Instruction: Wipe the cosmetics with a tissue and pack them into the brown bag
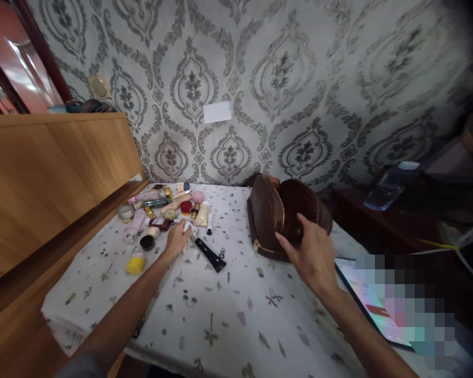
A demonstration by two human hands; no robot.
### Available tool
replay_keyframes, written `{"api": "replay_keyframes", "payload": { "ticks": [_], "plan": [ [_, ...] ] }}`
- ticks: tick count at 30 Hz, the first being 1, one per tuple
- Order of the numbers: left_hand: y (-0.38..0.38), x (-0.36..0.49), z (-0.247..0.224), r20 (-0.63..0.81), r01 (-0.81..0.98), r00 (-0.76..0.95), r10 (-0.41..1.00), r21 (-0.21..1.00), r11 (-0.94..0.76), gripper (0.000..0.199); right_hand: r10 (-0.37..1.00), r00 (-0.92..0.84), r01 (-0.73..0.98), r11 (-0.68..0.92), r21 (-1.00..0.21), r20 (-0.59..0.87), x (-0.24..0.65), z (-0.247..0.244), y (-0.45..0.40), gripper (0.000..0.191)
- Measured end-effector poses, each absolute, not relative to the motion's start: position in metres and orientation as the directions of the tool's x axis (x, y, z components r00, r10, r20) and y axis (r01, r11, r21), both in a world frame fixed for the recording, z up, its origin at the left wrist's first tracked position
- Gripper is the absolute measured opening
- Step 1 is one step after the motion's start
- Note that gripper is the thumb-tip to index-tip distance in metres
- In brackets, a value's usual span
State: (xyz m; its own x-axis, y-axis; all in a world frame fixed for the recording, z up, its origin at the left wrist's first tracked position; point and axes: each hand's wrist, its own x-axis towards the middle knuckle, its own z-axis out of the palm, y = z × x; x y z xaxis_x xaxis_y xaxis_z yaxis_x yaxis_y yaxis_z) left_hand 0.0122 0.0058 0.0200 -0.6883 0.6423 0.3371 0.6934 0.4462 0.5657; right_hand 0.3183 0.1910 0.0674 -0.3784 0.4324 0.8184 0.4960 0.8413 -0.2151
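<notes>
My left hand [177, 239] is closed, its fingertips at a small white thing [189, 227] whose kind I cannot make out. Just right of those fingers lies a black tube [209, 254]. A brown zippered cosmetic bag [265, 207] stands unzipped near the wall, its inside dark. At the mouth of the bag is my right hand [313, 252], thumb and forefinger apart, with nothing visible between them; its other fingers are partly hidden. Beyond my left hand lie a cream tube [202, 214], a red-lidded jar [186, 208], a pink sponge [197, 197] and several other cosmetics.
A yellow-and-white container [135, 262] and a black round lid [147, 242] are left of my left hand. A lit tablet [372, 299], partly pixelated, lies at right. Beyond it stands a clear bottle [392, 185]. A wooden panel [59, 184] borders the patterned cloth [228, 320].
</notes>
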Motion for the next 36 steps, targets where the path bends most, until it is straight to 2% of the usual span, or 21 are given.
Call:
{"api": "replay_keyframes", "payload": {
  "ticks": [3, 6, 9, 12, 14, 16, 18, 19, 21, 24, 29, 36],
  "plan": [
    [0.005, 0.013, 0.019, 0.337, 0.71, -0.676, 0.656, 0.539, 0.454, 0.016, 0.387, -0.538, 0.51, 0.857, -0.077, 0.749, 0.326, 0.061, 0.204, 0.051],
    [0.004, 0.014, 0.02, 0.343, 0.729, -0.655, 0.673, 0.521, 0.444, 0.018, 0.347, -0.578, 0.476, 0.879, -0.04, 0.739, 0.334, 0.068, 0.207, 0.047],
    [0.003, 0.014, 0.02, 0.347, 0.743, -0.64, 0.686, 0.507, 0.437, 0.019, 0.372, -0.466, 0.503, 0.858, -0.106, 0.802, 0.345, 0.088, 0.212, 0.041],
    [0.003, 0.013, 0.02, 0.341, 0.75, -0.634, 0.694, 0.488, 0.446, 0.019, 0.553, -0.287, 0.664, 0.703, -0.254, 0.782, 0.35, 0.109, 0.233, 0.049],
    [0.004, 0.013, 0.02, 0.334, 0.753, -0.634, 0.697, 0.474, 0.457, 0.019, 0.741, -0.251, 0.756, 0.552, -0.352, 0.624, 0.345, 0.121, 0.254, 0.059],
    [0.004, 0.013, 0.021, 0.328, 0.754, -0.635, 0.7, 0.461, 0.468, 0.019, 0.891, -0.283, 0.808, 0.421, -0.412, 0.355, 0.335, 0.13, 0.273, 0.059],
    [0.004, 0.014, 0.021, 0.325, 0.756, -0.634, 0.701, 0.452, 0.474, 0.018, 0.938, -0.295, 0.831, 0.346, -0.436, 0.181, 0.325, 0.134, 0.283, 0.043],
    [0.004, 0.014, 0.021, 0.326, 0.757, -0.634, 0.701, 0.449, 0.475, 0.018, 0.947, -0.281, 0.839, 0.32, -0.441, 0.153, 0.321, 0.135, 0.284, 0.035],
    [0.004, 0.014, 0.02, 0.331, 0.76, -0.631, 0.702, 0.445, 0.473, 0.018, 0.958, -0.226, 0.846, 0.283, -0.452, 0.178, 0.318, 0.136, 0.279, 0.028],
    [0.003, 0.014, 0.019, 0.343, 0.769, -0.62, 0.706, 0.442, 0.461, 0.019, 0.956, -0.173, 0.836, 0.27, -0.478, 0.238, 0.323, 0.139, 0.267, 0.031],
    [0.003, 0.012, 0.017, 0.351, 0.774, -0.613, 0.708, 0.448, 0.448, 0.02, 0.967, -0.138, 0.8, 0.238, -0.551, 0.216, 0.329, 0.148, 0.264, 0.036],
    [0.003, 0.01, 0.015, 0.34, 0.773, -0.608, 0.717, 0.457, 0.439, 0.02, 0.969, -0.11, 0.778, 0.222, -0.588, 0.22, 0.331, 0.146, 0.253, 0.038]
  ]
}}
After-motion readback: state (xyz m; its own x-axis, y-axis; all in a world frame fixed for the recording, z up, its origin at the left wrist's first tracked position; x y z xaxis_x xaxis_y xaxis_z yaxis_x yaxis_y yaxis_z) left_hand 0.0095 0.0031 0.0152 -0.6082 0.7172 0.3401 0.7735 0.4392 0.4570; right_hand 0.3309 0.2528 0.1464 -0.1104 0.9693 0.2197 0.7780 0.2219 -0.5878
